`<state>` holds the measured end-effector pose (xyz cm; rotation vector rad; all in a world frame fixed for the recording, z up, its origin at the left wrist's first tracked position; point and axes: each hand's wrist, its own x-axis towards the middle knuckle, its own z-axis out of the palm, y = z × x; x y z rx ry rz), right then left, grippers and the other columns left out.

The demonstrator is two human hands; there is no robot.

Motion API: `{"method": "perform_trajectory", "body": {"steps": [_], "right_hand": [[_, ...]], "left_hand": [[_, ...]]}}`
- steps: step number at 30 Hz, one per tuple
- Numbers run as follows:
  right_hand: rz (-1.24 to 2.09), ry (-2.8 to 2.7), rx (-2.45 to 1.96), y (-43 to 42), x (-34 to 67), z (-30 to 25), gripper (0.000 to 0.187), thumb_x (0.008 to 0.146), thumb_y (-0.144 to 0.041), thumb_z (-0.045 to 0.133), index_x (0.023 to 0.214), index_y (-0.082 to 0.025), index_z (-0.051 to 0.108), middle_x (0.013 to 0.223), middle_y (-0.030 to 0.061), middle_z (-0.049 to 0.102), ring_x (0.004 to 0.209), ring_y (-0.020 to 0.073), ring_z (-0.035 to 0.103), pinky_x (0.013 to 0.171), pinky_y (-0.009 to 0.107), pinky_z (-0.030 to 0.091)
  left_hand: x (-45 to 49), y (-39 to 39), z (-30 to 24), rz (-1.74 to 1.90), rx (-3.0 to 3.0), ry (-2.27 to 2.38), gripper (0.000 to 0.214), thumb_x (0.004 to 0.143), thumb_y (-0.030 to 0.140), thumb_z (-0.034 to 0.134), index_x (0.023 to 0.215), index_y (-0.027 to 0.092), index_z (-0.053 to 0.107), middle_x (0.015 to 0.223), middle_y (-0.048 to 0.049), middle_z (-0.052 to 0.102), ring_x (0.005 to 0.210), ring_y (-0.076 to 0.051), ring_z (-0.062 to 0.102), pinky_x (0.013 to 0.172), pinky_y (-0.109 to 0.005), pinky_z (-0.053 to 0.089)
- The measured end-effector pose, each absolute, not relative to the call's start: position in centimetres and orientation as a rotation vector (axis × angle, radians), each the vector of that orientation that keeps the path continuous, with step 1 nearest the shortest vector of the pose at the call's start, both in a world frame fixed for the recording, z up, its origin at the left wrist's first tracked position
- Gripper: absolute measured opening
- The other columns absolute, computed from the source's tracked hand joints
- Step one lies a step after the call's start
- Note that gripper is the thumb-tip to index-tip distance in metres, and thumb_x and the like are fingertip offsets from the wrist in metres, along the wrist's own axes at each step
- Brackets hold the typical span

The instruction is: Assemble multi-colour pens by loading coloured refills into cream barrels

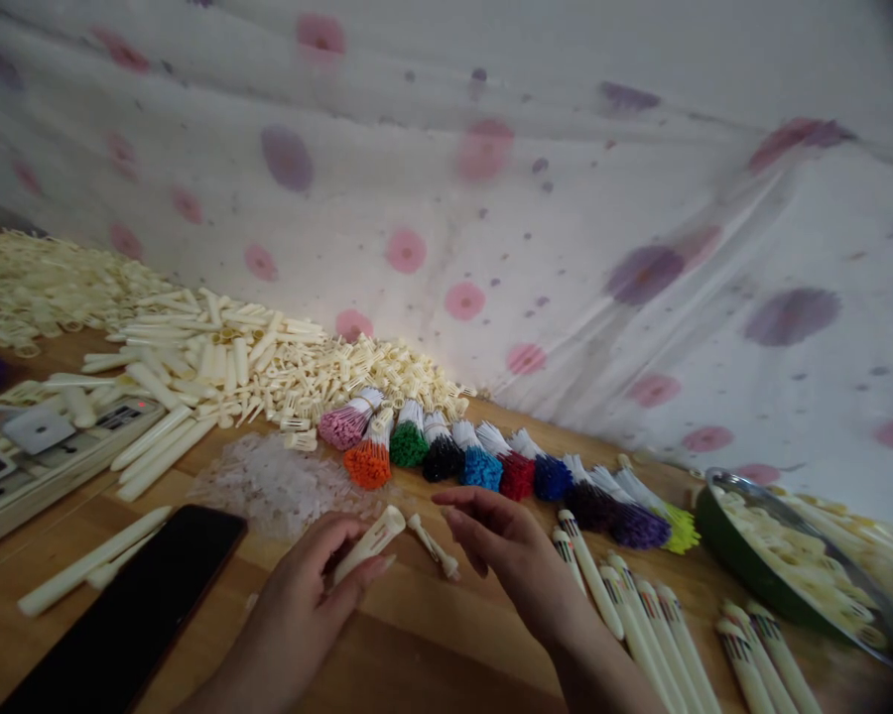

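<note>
My left hand (305, 595) is closed around a cream slotted pen barrel piece (376, 540), its slotted end pointing up and to the right. My right hand (517, 560) hovers to the right with fingers curved and apart, and nothing shows between them. On the table between the hands lies a small cream pen part (433, 547), close to the right fingertips. Beyond the hands, bundles of ink refills stand in a row, sorted by colour, among them an orange bundle (368, 461), a light blue bundle (480, 466) and a purple bundle (638, 524).
Multicolour pens (659, 625) lie at the right, near a green bowl (751, 555) of cream rings. A heap of cream parts (327, 372) spreads along the back left, with clear plastic pieces (268, 486) before it. A phone (141, 605) and power strip (66, 466) occupy the left.
</note>
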<state>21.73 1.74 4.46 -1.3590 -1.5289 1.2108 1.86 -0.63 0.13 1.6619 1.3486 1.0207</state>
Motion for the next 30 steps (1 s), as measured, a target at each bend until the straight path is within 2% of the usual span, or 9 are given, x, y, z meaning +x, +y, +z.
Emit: {"method": "perform_trajectory", "body": {"steps": [4,9,12,15,18,21,30], "right_hand": [[0.636,-1.778,-1.564,3.7,21.6,2.7,0.026,0.085,-0.035,0.045,0.087,-0.015,0.061,0.073,0.0036,0.063,0.062,0.0134,0.056,0.056,0.022,0.043],[0.354,-1.93,-1.735,7.0,20.1,2.5,0.013,0.086,-0.023,0.05,0.094,-0.018,0.059,0.088,0.0052,0.068,0.08,0.0182,0.063,0.069,0.026,0.044],[0.199,-2.011,-1.894,8.9,18.5,3.3,0.02,0.088,-0.03,0.05,0.102,-0.016,0.057,0.087,0.0097,0.069,0.081,0.0246,0.065,0.068,0.032,0.045],[0.101,-2.081,-2.03,10.3,17.3,3.8,0.032,0.09,-0.036,0.048,0.109,-0.011,0.054,0.088,0.0152,0.068,0.083,0.0289,0.065,0.068,0.038,0.046],[0.068,-2.168,-2.117,11.2,16.9,3.8,0.03,0.092,-0.033,0.047,0.11,-0.01,0.054,0.091,0.0116,0.066,0.083,0.0243,0.065,0.071,0.039,0.049],[0.064,-2.232,-2.169,11.7,17.2,3.8,0.027,0.092,-0.033,0.048,0.11,-0.014,0.055,0.098,0.0061,0.063,0.084,0.0181,0.062,0.075,0.038,0.05],[0.099,-2.291,-2.197,12.6,18.0,4.4,0.024,0.09,-0.03,0.052,0.109,-0.014,0.056,0.106,0.0064,0.06,0.089,0.0181,0.061,0.076,0.037,0.051]], "left_hand": [[1.7,-0.1,-0.3,1.043,1.494,1.374,0.023,0.078,0.045,0.056,0.077,0.022,0.056,0.069,0.0012,0.061,0.066,-0.02,0.057,0.06,-0.028,0.045],[1.5,0.2,-1.0,1.133,1.408,1.31,0.023,0.077,0.043,0.059,0.072,0.022,0.051,0.057,0.007,0.05,0.054,-0.015,0.048,0.051,-0.023,0.04],[1.6,-0.1,-1.0,1.243,1.437,1.271,0.017,0.076,0.035,0.063,0.072,0.023,0.05,0.061,0.0067,0.052,0.058,-0.014,0.049,0.054,-0.022,0.041],[1.6,-0.4,-0.8,1.409,1.531,1.129,0.018,0.073,0.018,0.064,0.071,0.024,0.048,0.072,0.006,0.053,0.066,-0.013,0.053,0.06,-0.021,0.044],[1.3,-0.5,-0.8,1.512,1.671,0.93,0.026,0.071,0.005,0.062,0.075,0.025,0.046,0.078,0.0064,0.052,0.07,-0.011,0.054,0.065,-0.019,0.046],[1.1,-0.6,-1.0,1.542,1.778,0.8,0.03,0.072,0.001,0.061,0.079,0.026,0.046,0.08,0.0058,0.051,0.072,-0.01,0.054,0.065,-0.018,0.047],[0.9,-0.9,-0.9,1.559,1.863,0.77,0.031,0.073,0.0,0.06,0.083,0.026,0.047,0.081,0.0052,0.052,0.07,-0.011,0.054,0.064,-0.019,0.047]]}}
